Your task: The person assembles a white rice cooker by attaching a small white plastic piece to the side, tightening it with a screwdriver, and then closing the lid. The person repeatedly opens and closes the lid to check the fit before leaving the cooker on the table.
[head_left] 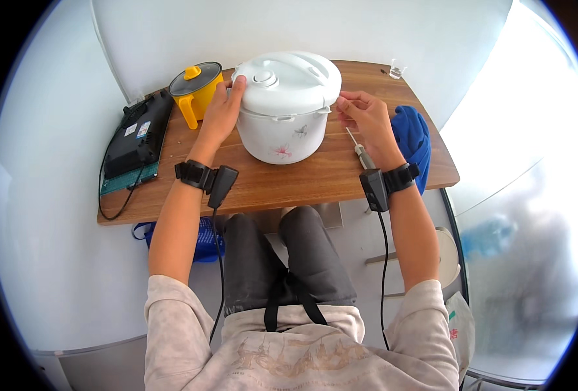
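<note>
A white rice cooker (282, 133) with a printed flower on its side stands at the middle of the table. Its white lid (295, 91), with a handle and a round vent, sits on top; whether it is latched I cannot tell. My left hand (222, 111) grips the lid's left side, thumb on the edge and other fingers partly hidden behind. At the lid's right rim, my right hand (366, 120) has thumb and fingertips pinched together; anything between them is too small to make out. Beneath that hand lies a screwdriver (362, 155) with a grey handle.
A yellow electric pot (201, 98) with a dark lid stands at the back left. Beside it lie a black device (136, 140) with a cable and a green mat (147, 176). A blue cloth (413, 137) hangs over the right edge; a small clear cup (396, 70) stands behind.
</note>
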Motion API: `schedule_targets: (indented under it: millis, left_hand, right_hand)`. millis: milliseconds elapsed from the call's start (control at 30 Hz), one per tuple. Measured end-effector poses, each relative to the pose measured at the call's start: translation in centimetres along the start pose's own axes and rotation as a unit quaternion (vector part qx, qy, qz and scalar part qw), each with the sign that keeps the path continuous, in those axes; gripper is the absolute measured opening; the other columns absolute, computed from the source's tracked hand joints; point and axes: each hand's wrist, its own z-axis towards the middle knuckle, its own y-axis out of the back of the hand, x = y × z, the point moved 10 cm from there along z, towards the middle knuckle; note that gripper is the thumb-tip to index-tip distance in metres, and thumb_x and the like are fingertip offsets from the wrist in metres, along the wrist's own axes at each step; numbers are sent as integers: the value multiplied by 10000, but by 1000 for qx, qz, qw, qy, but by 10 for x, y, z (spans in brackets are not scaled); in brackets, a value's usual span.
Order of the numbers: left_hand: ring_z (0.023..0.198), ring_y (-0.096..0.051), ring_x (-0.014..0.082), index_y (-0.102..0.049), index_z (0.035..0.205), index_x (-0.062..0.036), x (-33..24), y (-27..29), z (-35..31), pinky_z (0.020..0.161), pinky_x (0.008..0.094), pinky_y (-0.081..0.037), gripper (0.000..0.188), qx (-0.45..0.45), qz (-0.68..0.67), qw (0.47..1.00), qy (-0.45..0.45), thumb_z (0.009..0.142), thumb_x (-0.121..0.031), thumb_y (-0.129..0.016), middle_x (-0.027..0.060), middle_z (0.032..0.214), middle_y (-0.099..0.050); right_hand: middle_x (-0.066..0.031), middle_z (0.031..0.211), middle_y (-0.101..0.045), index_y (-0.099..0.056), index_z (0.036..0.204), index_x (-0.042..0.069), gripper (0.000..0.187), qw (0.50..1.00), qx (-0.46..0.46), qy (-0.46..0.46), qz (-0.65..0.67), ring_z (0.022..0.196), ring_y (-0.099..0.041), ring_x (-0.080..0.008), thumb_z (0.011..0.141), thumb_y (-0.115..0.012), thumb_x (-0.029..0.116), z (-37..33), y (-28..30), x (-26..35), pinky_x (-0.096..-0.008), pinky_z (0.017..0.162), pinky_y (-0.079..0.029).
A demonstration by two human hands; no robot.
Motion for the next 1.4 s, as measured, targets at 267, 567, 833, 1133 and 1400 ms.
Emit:
schedule_targets:
  millis: [267, 567, 833, 1133, 1400]
  left_hand:
    - [1220, -556, 330, -493, 1365, 22, 3, -4, -4, 1061, 368, -397, 641, -22, -9, 997, -71, 1083, -519, -294, 208, 1295, -588]
    - [1187, -546, 210, -512, 1379, -36, 12, -12, 14, 1038, 331, -415, 430, 22, -103, 993, -59, 1102, -302, -319, 107, 1268, -606]
    - [1162, -542, 168, -521, 1378, -44, 14, -20, 32, 1029, 303, -418, 409, 96, -145, 984, -41, 1102, -278, -331, 72, 1261, -607]
    - [1178, -543, 185, -522, 1394, -72, 25, -24, 38, 1039, 317, -416, 403, 88, -160, 982, -40, 1091, -269, -344, 83, 1243, -617]
    - [1153, -543, 145, -526, 1390, -65, 23, -20, 25, 1007, 286, -437, 400, 77, -140, 986, -46, 1101, -300, -378, 49, 1256, -605]
  right_hand:
    - [-91, 910, -746, -694, 1135, -47, 295, 996, 7, 13, -88, 794, -678, -116, 947, -719, 179, 2, -2, 12, -253, 710, -545]
    - [-85, 912, -750, -710, 1113, -42, 242, 995, 23, -1, -97, 805, -694, -116, 945, -702, 133, -16, -3, 16, -241, 731, -554]
    - [-111, 936, -760, -731, 1083, 16, 240, 958, -46, 121, -255, 838, -721, -174, 932, -678, 195, -20, 4, 54, -293, 760, -562]
    - [-177, 1013, -735, -628, 1269, 43, 613, 823, 32, 160, -545, 926, -724, -320, 877, -646, 513, 41, -76, 93, -414, 835, -563]
    - [-246, 1042, -706, -508, 1383, 83, 569, 791, 161, 115, -579, 935, -710, -362, 875, -645, 301, 69, -112, 77, -459, 845, -554]
